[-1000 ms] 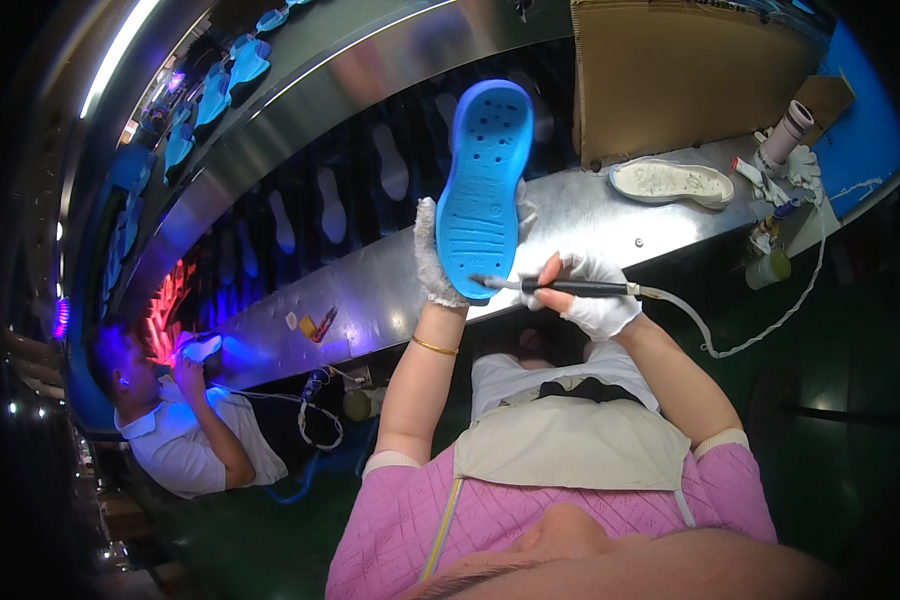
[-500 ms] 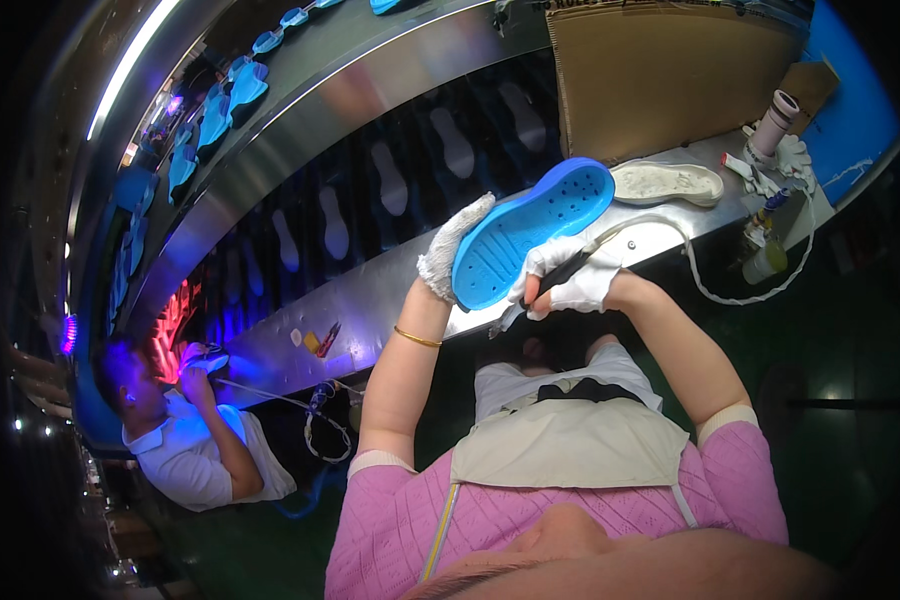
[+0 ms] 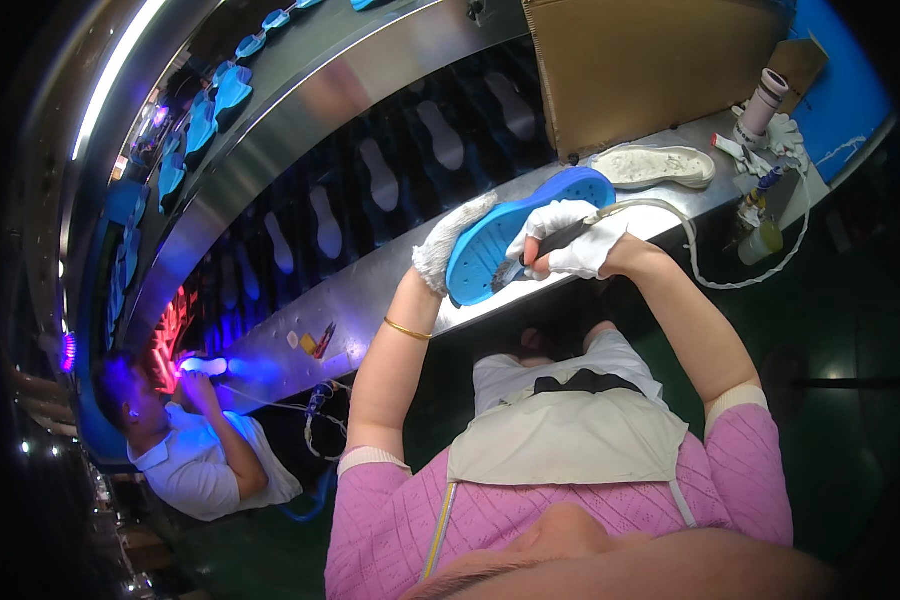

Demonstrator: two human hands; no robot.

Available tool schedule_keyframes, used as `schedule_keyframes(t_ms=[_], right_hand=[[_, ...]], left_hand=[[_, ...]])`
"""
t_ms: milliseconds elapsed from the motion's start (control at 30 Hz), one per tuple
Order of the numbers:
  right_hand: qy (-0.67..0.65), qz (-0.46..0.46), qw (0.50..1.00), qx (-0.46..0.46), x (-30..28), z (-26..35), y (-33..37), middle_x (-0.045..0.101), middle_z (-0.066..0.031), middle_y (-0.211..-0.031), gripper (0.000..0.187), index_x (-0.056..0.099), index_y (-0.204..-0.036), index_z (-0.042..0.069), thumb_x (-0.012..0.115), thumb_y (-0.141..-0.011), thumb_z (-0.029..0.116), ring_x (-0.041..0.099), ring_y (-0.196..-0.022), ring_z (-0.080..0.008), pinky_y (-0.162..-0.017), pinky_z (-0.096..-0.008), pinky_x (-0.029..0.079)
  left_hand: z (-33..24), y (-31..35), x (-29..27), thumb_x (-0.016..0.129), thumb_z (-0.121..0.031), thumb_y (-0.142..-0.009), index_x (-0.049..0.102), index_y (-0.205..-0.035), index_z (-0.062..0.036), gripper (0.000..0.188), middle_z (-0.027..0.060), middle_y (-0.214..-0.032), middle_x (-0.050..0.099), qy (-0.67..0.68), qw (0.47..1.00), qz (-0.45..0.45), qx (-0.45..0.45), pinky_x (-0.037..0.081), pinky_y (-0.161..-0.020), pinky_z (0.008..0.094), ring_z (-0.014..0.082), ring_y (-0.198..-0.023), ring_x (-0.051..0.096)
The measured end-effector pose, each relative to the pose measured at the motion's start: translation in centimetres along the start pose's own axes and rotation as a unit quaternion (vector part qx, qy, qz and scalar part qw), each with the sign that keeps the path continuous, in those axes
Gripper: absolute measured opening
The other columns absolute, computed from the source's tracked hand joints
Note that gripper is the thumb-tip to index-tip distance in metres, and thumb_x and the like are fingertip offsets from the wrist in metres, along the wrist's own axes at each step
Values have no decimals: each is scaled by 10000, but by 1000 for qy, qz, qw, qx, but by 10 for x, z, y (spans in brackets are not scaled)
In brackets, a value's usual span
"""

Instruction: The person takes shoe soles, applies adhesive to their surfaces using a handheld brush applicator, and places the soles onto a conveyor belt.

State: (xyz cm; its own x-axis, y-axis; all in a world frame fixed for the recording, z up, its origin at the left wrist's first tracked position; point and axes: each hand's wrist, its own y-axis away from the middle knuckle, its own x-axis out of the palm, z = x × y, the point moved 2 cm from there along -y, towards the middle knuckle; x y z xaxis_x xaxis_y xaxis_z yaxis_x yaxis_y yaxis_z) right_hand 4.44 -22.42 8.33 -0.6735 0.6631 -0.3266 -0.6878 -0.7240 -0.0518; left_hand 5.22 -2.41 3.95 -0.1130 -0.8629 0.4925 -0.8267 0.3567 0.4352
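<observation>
A blue shoe sole (image 3: 481,243) is held up over the metal ledge, its studded inner face toward me. My left hand (image 3: 448,246), in a white knit glove, grips the sole along its left side, near the heel. In my right hand (image 3: 573,240), gloved in white with bare fingertips, is a black-handled brush (image 3: 508,273) joined to a pale hose (image 3: 660,204). The bristles lie against the sole at the near edge of its heel half. My right glove hides part of the sole's middle.
A cream sole-shaped piece (image 3: 655,168) lies on the metal ledge (image 3: 380,290), by a cardboard box (image 3: 640,75). Right of it are a pinkish tube (image 3: 763,102) and a bottle (image 3: 760,243). Blue soles (image 3: 202,122) line the upper belt. A co-worker (image 3: 205,455) sits at left.
My right hand has brought the brush from beyond the sole's near edge onto its heel half. The sole has tipped slightly. At left, the co-worker's lit piece has shifted.
</observation>
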Motion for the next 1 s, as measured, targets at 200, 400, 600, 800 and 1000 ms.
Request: schedule_keyframes(t_ms=[200, 400, 600, 800, 1000], right_hand=[[-94, -46, 994, 34, -1, -2, 13, 637, -78, -803, 112, 622, -795, 35, 674, -699, 8, 607, -730, -161, -677, -273, 485], [-145, -158, 972, -93, 70, -22, 16, 628, -60, -796, 152, 617, -822, 31, 713, -707, 5, 604, -728, -130, -680, -261, 492], [-244, -134, 959, 59, 43, -23, 26, 638, -68, -781, 119, 603, -857, 14, 661, -802, 101, 599, -712, -117, -670, -238, 477], [-232, -153, 960, 24, 45, -30, 30, 647, -70, -774, 104, 599, -874, 9, 647, -825, 87, 616, -694, -107, -661, -237, 495], [-250, -169, 953, 41, 58, -34, 14, 654, -74, -827, 86, 591, -867, 20, 649, -824, 66, 619, -700, -108, -680, -235, 494]], left_hand=[[9, 8, -3, 460, -426, -916, 546, -1145, 10, 499, 167, -1007, 636, 146, 986, 68, 49, 554, -737, 372, 272, -853, 650], [22, 7, 9, 394, -506, -909, 474, -1229, 29, 628, 211, -1148, 570, 255, 946, 112, 167, 476, -897, 469, 344, -1005, 590], [21, 14, 2, 368, -544, -894, 393, -1310, 18, 700, 223, -1213, 527, 252, 945, 106, 180, 413, -983, 466, 369, -1089, 542], [20, 13, 0, 361, -545, -895, 367, -1330, 10, 706, 227, -1276, 472, 239, 948, 85, 189, 368, -1014, 497, 378, -1155, 488], [24, 12, 3, 377, -533, -896, 388, -1317, 6, 684, 212, -1258, 495, 293, 931, 133, 171, 405, -980, 480, 362, -1119, 515]])
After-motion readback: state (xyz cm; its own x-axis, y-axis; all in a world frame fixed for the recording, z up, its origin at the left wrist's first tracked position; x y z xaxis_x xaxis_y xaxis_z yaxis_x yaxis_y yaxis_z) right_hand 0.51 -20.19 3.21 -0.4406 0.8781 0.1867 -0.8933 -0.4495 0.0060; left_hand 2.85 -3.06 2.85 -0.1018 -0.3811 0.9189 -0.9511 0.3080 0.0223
